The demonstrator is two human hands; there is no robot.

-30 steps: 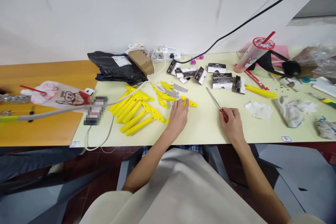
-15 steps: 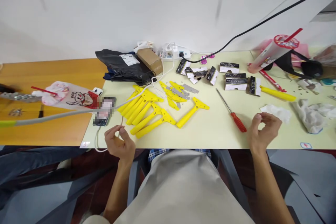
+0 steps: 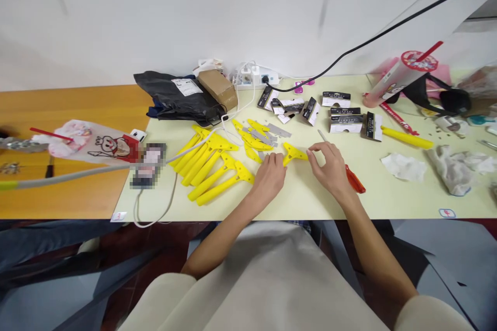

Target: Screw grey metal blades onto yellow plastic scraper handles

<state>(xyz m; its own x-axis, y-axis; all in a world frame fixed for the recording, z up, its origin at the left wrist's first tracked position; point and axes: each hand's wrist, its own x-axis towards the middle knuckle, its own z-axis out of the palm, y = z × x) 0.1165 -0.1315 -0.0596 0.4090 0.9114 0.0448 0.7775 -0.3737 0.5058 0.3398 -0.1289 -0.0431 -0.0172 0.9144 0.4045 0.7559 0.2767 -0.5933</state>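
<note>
My left hand (image 3: 269, 178) is closed round the grip of a yellow scraper handle (image 3: 294, 153), hiding most of that grip. At the right corner of its wide head, my right hand (image 3: 328, 168) pinches with thumb and forefinger. A red-handled screwdriver (image 3: 355, 180) lies beside my right hand, its shaft mostly covered. To the left of my left hand rests a fanned pile of yellow scraper handles (image 3: 213, 181). Loose yellow clamp plates (image 3: 250, 137) and grey blades (image 3: 279, 131) lie mixed together just behind my left hand.
Black-and-white card packets (image 3: 345, 120) stand and lie toward the back. At right are a drink cup (image 3: 399, 80), a packaged yellow scraper (image 3: 407, 137) and crumpled tissue (image 3: 404, 166). A phone (image 3: 149, 163), white cable, black bag (image 3: 174, 98) and another cup (image 3: 112, 145) occupy the left.
Both hands have come inward from the left and right sides of the table front. They have taken hold of the single yellow scraper handle lying between the pile and the screwdriver.
</note>
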